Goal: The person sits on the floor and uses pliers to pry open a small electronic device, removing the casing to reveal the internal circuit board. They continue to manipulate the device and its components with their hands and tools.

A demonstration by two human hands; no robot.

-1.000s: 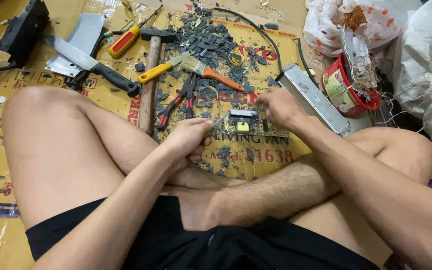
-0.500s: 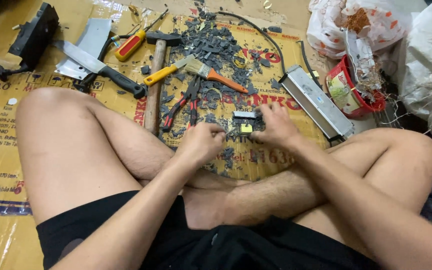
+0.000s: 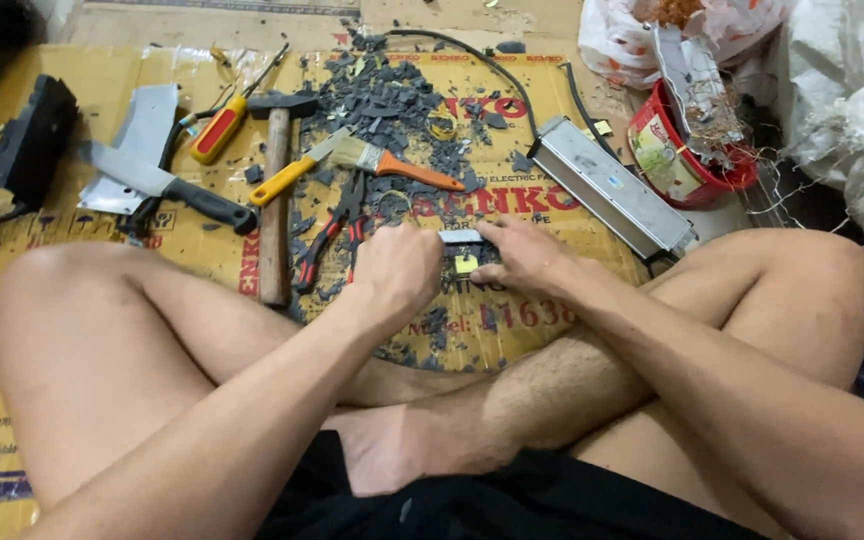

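Between both hands (image 3: 397, 268) (image 3: 522, 257), a flat grey circuit board (image 3: 462, 250).

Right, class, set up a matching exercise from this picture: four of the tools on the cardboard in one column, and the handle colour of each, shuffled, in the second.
Tools:
1. hammer
2. paintbrush
3. knife
4. pliers

Handle colours:
A. black
B. bare wood
C. red and black
D. orange

Pairs: 1-B, 2-D, 3-A, 4-C.

All four lie on the cardboard beyond the person's crossed legs. The left hand and right hand meet over a small component with a yellow part.
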